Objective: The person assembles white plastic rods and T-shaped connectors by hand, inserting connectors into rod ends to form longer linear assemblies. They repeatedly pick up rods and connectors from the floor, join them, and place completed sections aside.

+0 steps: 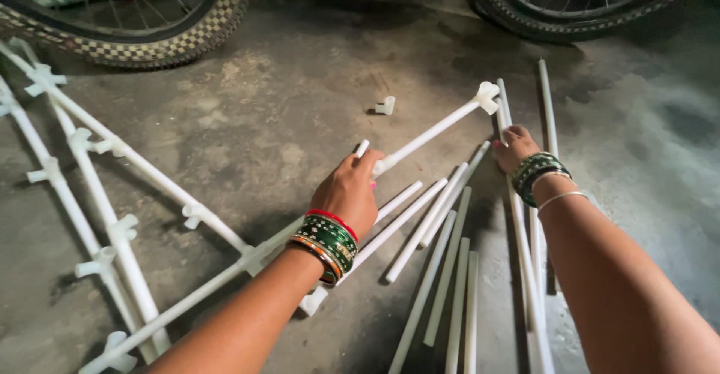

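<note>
My left hand [349,190], with green and red bangles at the wrist, grips a white plastic rod [435,129] at its near end. A white connector [487,97] caps the rod's far end. My right hand [516,148], also wearing bangles, rests with closed fingers on a long white rod [504,112] lying on the floor. Several loose white rods [442,254] lie between and below my hands.
A joined frame of white rods and connectors [112,194] spreads over the left of the concrete floor. A small loose connector [385,106] lies ahead. Two bicycle tyres, one at top left [150,48] and one at top right [570,25], stand at the far edge.
</note>
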